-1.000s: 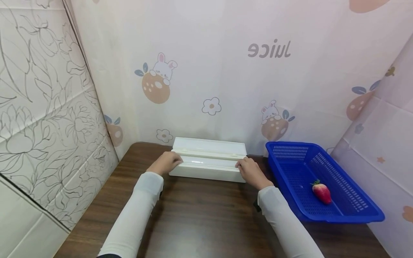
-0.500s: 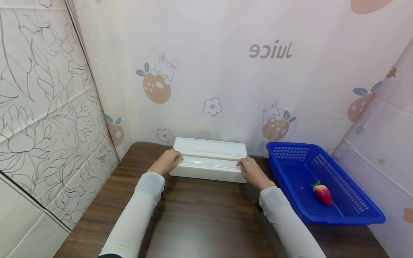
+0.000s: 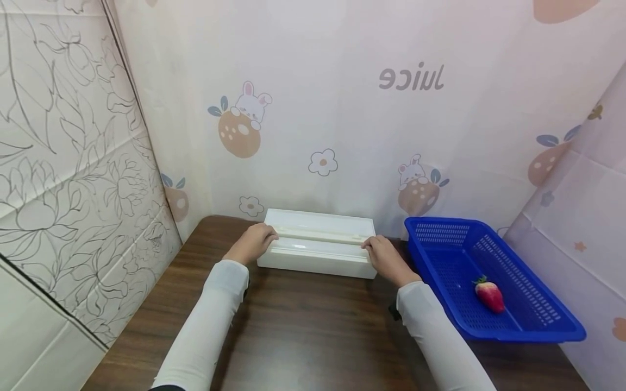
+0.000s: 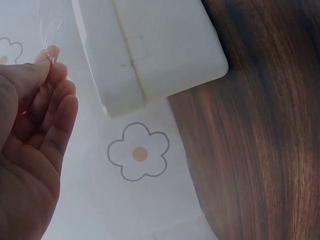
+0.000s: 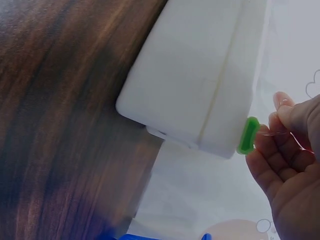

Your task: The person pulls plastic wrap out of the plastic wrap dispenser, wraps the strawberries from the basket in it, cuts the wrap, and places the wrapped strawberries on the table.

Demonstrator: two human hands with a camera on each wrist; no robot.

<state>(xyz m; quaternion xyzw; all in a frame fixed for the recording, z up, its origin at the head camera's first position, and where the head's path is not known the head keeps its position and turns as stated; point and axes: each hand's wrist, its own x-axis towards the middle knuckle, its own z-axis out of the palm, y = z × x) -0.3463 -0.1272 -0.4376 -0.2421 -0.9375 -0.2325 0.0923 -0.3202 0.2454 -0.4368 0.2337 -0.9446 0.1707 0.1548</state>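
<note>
A long white cling film dispenser (image 3: 313,263) lies at the back of the table, its lid (image 3: 320,220) raised towards the wall. At its left end my left hand (image 3: 250,244) pinches clear cling film (image 4: 50,30) between thumb and forefinger. The film stretches upward in thin creases in the left wrist view. My right hand (image 3: 386,260) pinches the film's other corner (image 5: 272,133) at the right end of the dispenser. Close to those fingertips, a green plastic piece (image 5: 247,136) sticks out at the dispenser's edge. Both hands are raised just above the front part of the box.
A blue plastic basket (image 3: 442,288) stands to the right, near my right forearm, with a red strawberry (image 3: 489,295) inside. The brown wooden table (image 3: 303,326) extends in front of the dispenser. A printed curtain (image 3: 323,98) hangs directly behind it.
Both hands have risen slightly and moved a little towards the lid, still pinching the film. The dispenser, basket and strawberry have stayed in place; the head view has shifted slightly.
</note>
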